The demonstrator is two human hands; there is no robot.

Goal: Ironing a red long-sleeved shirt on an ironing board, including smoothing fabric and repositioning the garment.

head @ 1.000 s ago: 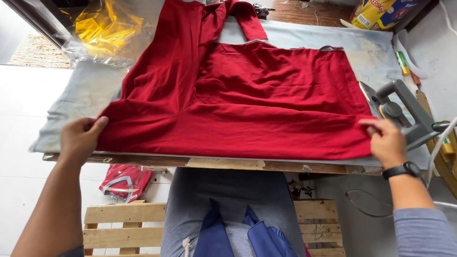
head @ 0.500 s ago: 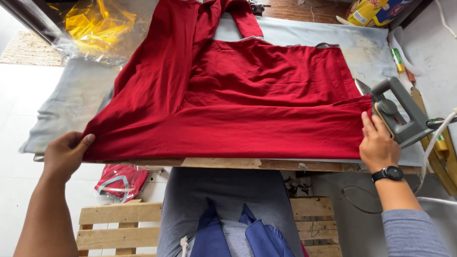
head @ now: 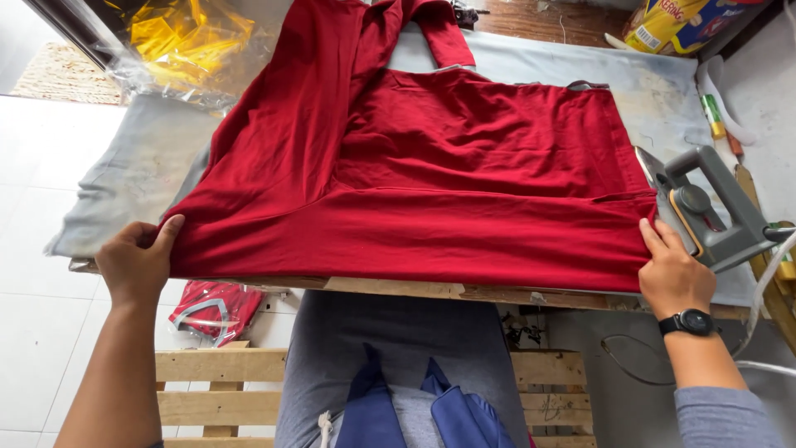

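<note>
A dark red garment [head: 431, 174] lies spread over a grey padded board [head: 133, 174], its near part folded into a band along the front edge. My left hand [head: 137, 261] pinches the garment's lower left corner at the board's front edge. My right hand [head: 673, 270], with a black watch on the wrist, grips the lower right corner, just in front of a grey iron [head: 705, 207].
A clear bag with yellow cloth [head: 178, 41] sits at the back left. A bagged red garment [head: 215, 309] lies on the floor by a wooden pallet [head: 215, 386]. A yellow packet [head: 676, 21] stands at the back right. The iron's hose [head: 767, 286] hangs at the right.
Both hands have pulled the garment's near edge toward me and outward, stretching it flatter. My left hand has shifted slightly right along the front edge.
</note>
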